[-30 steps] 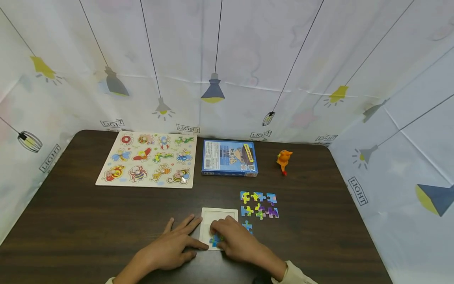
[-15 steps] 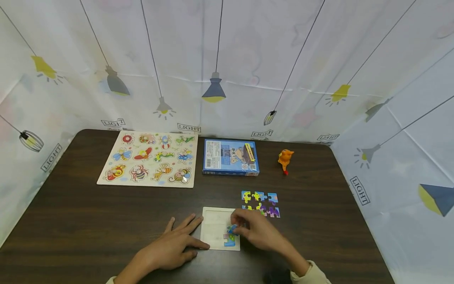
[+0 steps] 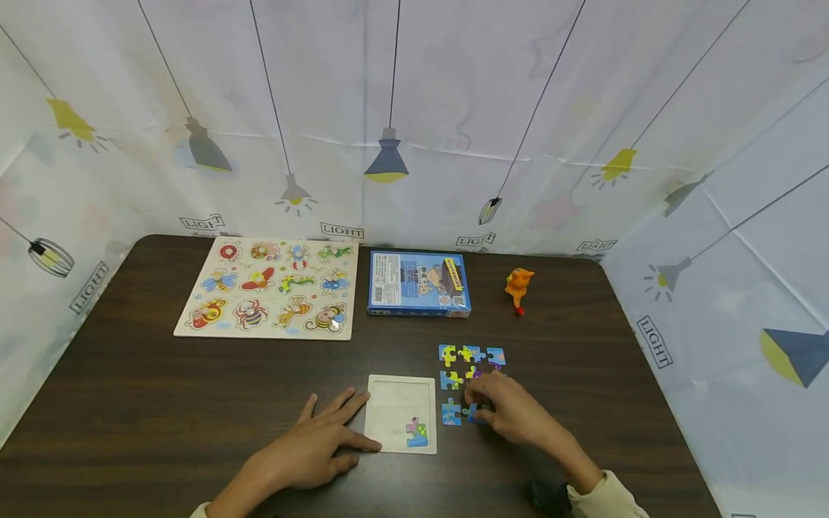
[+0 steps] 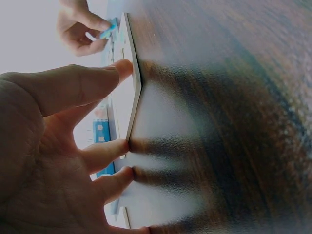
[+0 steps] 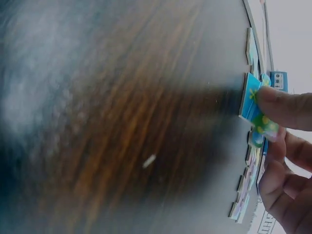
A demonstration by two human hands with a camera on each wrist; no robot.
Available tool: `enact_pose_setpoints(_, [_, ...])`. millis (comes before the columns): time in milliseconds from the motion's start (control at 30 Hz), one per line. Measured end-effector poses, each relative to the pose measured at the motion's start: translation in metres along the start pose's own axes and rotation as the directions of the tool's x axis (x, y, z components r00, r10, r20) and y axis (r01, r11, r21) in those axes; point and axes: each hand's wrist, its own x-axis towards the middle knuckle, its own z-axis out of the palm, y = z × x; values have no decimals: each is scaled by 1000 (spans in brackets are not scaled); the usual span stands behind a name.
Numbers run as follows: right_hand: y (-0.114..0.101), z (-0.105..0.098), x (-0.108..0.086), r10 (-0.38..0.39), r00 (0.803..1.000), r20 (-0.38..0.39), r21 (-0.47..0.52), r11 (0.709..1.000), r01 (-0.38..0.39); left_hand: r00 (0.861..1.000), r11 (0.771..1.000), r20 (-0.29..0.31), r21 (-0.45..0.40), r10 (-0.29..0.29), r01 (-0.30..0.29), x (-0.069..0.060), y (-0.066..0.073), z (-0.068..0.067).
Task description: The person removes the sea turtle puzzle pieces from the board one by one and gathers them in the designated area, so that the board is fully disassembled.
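My left hand (image 3: pixel 314 446) lies with fingers spread on the table, thumb and fingertips touching the left side of a small square puzzle tray (image 3: pixel 388 397). One jigsaw piece (image 3: pixel 417 433), blue, green and pink, sits in the tray's lower right corner. To the right of the tray, my right hand (image 3: pixel 514 410) pinches a blue and green puzzle piece (image 5: pixel 252 100) between thumb and fingers. That held piece is tilted just above the table in the right wrist view. Loose pieces stand in rows around it, among them a blue piece (image 3: pixel 451 413) to its left; my right hand covers some.
Behind are a wooden insect puzzle board (image 3: pixel 272 288), a blue box (image 3: pixel 419 284) and an orange animal figurine (image 3: pixel 519 288). A printed curtain (image 3: pixel 447 101) hangs at the table's back edge. The dark table (image 3: pixel 194 403) extends left of the hands.
My right hand has moved right, out of the tray to the loose pieces, bringing a piece along. The corner piece stays in the tray. My left hand keeps its place.
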Motion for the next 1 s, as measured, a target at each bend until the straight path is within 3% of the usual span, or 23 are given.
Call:
enact_pose_setpoints(167, [-4,-1,0,-6,1000,-18,-97,995,4,1000,1000,-3,4,0,0,1,1,0])
enact_pose_setpoints(367, [-4,0,-1,16,1000,-13,-127,992,-17,1000,1000,2,3,-3,3,0,2,-1])
enact_pose_setpoints(667, [-5,10,-5,21,996,-86,-155,987,-34,1000,1000,6,0,-16,16,0,2,0])
enact_pose_setpoints(833, [-7,8,-4,44,989,-141,-74,996,-55,1000,1000,0,-3,-15,15,0,2,0])
enact_pose_setpoints(1000, [-15,1,2,74,957,-280,50,997,-62,1000,1000,-5,2,-6,6,0,1,0])
